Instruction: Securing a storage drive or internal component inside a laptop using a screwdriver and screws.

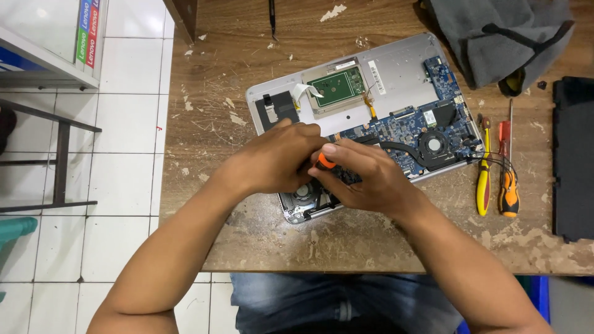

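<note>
- Right hand (365, 176) closed around an orange-handled screwdriver (326, 161); left hand (278, 158) curled, steadying its tip.
- Beneath them, the opened laptop (396, 77) on the worn surface (210, 130): cover already off, board and fans still mounted.
- Spare screwdrivers (495, 173) lie right.
</note>
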